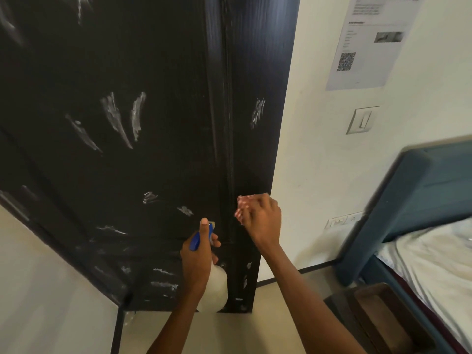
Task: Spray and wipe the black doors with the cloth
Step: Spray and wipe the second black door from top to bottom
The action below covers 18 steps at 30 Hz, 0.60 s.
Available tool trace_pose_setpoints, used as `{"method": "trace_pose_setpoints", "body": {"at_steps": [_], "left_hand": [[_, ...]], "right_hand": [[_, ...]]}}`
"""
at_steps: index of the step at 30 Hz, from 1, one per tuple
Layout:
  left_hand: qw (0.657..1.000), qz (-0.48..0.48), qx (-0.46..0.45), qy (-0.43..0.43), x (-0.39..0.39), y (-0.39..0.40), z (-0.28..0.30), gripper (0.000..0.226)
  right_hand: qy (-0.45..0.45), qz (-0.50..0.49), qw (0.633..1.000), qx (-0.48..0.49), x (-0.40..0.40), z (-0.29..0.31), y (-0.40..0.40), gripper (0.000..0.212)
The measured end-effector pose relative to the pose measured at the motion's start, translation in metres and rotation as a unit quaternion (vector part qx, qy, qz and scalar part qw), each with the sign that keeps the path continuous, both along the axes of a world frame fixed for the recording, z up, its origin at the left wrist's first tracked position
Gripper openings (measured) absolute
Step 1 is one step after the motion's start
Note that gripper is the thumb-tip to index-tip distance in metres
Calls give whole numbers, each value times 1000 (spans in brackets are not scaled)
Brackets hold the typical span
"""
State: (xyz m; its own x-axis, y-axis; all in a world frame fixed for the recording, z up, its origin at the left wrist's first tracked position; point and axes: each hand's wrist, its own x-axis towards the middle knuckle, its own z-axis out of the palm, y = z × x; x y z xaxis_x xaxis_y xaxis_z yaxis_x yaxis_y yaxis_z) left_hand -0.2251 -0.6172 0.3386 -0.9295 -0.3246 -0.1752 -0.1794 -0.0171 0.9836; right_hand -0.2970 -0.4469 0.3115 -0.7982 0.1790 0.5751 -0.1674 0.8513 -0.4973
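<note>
Left hand (196, 254) grips spray bottle (213, 290) | right hand (259, 215) presses cloth (242, 204)

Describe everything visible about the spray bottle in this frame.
The spray bottle has a translucent whitish plastic body and a blue trigger head. It is held roughly upright, low in front of the black door, nozzle pointing toward the door. The left hand grips its neck, a finger on the trigger. Its contents cannot be made out.
</note>
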Motion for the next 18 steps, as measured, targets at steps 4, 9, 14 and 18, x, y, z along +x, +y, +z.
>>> {"method": "trace_pose_setpoints", "body": {"at_steps": [4,9,14,18], "left_hand": [[999,6,30,8,5,-4,0,52],[1000,3,22,4,9,-8,-1,47],[1000,3,11,-7,5,-9,7,47],[1000,6,22,19,5,-4,10,51]], "right_hand": [[-101,-87,949,-287,8,1,8,33],[-68,-87,953,-282,3,7,-9,28],[23,-7,993,112,-14,4,-26,24],[2,-25,1000,-10,-7,4,5,25]]}}
